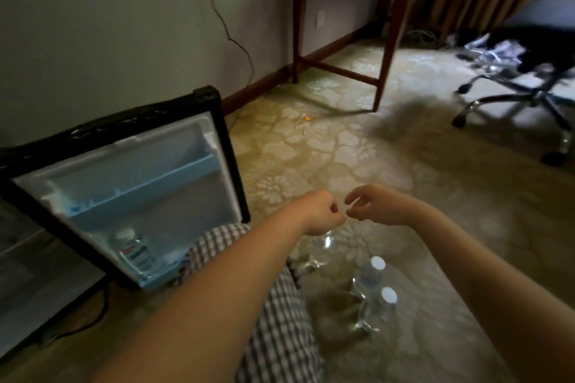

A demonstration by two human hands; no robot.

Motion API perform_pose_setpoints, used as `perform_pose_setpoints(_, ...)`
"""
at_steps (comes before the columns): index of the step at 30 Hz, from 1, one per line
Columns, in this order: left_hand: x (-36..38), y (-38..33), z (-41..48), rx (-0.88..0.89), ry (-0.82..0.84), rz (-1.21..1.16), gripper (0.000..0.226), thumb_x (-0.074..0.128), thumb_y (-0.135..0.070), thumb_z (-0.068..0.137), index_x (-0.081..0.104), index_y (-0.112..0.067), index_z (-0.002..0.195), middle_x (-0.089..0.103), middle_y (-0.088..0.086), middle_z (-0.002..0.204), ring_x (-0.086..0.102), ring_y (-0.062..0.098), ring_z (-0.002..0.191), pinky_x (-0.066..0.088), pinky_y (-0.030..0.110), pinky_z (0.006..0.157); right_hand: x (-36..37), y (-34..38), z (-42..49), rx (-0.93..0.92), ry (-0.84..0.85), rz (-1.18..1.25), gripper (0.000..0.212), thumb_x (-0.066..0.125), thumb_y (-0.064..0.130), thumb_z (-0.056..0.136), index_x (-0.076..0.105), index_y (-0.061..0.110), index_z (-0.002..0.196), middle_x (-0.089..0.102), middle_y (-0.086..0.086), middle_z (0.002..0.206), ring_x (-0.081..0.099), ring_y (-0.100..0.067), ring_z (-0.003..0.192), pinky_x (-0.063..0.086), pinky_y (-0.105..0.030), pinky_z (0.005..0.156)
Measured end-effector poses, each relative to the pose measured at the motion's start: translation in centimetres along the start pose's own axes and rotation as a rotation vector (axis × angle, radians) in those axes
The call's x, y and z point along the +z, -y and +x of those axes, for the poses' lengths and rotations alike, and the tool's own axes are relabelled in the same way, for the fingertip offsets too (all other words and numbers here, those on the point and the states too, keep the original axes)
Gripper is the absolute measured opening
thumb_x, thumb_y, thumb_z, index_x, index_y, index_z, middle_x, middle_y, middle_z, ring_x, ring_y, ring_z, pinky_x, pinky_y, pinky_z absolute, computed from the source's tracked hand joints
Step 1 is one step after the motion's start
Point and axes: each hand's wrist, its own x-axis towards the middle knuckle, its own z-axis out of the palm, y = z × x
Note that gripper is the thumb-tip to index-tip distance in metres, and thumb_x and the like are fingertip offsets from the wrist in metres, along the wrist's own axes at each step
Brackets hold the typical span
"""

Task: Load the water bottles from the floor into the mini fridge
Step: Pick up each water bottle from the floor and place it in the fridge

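**Water bottles on the carpet beside an open mini fridge door**

We see two clear bottles with white caps standing on the patterned carpet [311,149]. The nearer capped bottle [387,301] is just beside the farther capped bottle [371,274]. A third clear bottle [326,244], blurred, stands beyond them, directly under the left hand [320,211]. A labelled bottle [135,250] already sits in the bottom shelf of the fridge door [140,171], which hangs open at the left with its pale blue shelves facing us.

A knee in checked cloth [280,305] lies between the floor bottles and the door. Farther off are a wooden desk [385,50] against the wall, a dangling cable [236,43], and a wheeled chair base [529,96].

Both bare arms reach forward, and the hands nearly meet above the third bottle. The left hand is curled like a loose fist, and we cannot tell whether it grips that bottle's top. The right hand [373,205] has its fingers loosely bent and holds nothing.
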Motion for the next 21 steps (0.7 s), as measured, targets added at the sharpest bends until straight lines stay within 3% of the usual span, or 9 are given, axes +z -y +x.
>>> perform_pose_setpoints(3, 3.4, -1.6, 0.8, 0.004, 0.074, 0.015, 0.037, 0.049, -0.034, 0.094, 0.061, -0.006, 0.114, 0.063, 0.011, 0.114, 0.06, 0.027, 0.103, 0.048, 0.04, 0.09, 1.7, -3.9, -1.5, 0.064, 0.007, 0.035, 0.038, 0.059, 0.026, 0.09, 0.056, 0.011, 0.125, 0.065, -0.008, 0.119, 0.062, -0.021, 0.104, 0.046, -0.029, 0.089)
perform_pose_setpoints(7, 8.2, -2.1, 2.3, 0.007, 0.157, 0.003, 0.022, 0.051, -0.029, 0.092, 0.062, -0.009, 0.094, 0.062, 0.014, 0.094, 0.059, 0.024, 0.09, 0.046, 0.034, 0.079, 4.6, -9.0, -3.0, 0.168, 0.01, 0.072, 0.037, 0.06, 0.026, 0.09, 0.057, 0.011, 0.123, 0.065, -0.009, 0.12, 0.061, -0.022, 0.108, 0.046, -0.03, 0.091)
perform_pose_setpoints(11, 11.9, -1.5, 2.9, -0.032, 0.211, 0.007, 0.028, 0.054, -0.026, 0.09, 0.062, -0.005, 0.107, 0.065, 0.014, 0.11, 0.06, 0.027, 0.102, 0.045, 0.033, 0.085, 8.2, -12.7, -4.0, 0.257, 0.024, 0.106, 0.038, 0.06, 0.024, 0.09, 0.056, 0.01, 0.125, 0.064, -0.009, 0.12, 0.06, -0.022, 0.109, 0.045, -0.029, 0.087)
perform_pose_setpoints(16, 17.3, 0.0, 3.8, -0.188, 0.243, -0.148, 0.025, 0.057, -0.02, 0.089, 0.061, -0.005, 0.109, 0.063, 0.013, 0.114, 0.057, 0.024, 0.094, 0.041, 0.028, 0.079, 13.0, -15.8, -4.3, 0.349, -0.031, 0.149, 0.048, 0.06, 0.027, 0.09, 0.046, 0.015, 0.135, 0.058, -0.011, 0.128, 0.058, -0.024, 0.113, 0.047, -0.033, 0.093)
perform_pose_setpoints(21, 21.1, 0.6, 4.4, -0.268, 0.296, -0.202, 0.038, 0.062, -0.029, 0.086, 0.056, -0.008, 0.117, 0.061, 0.01, 0.123, 0.056, 0.026, 0.114, 0.043, 0.03, 0.092, 16.3, -16.7, -3.7, 0.316, -0.098, 0.122, 0.049, 0.06, 0.025, 0.089, 0.045, 0.018, 0.134, 0.057, -0.011, 0.126, 0.06, -0.026, 0.106, 0.049, -0.037, 0.088)
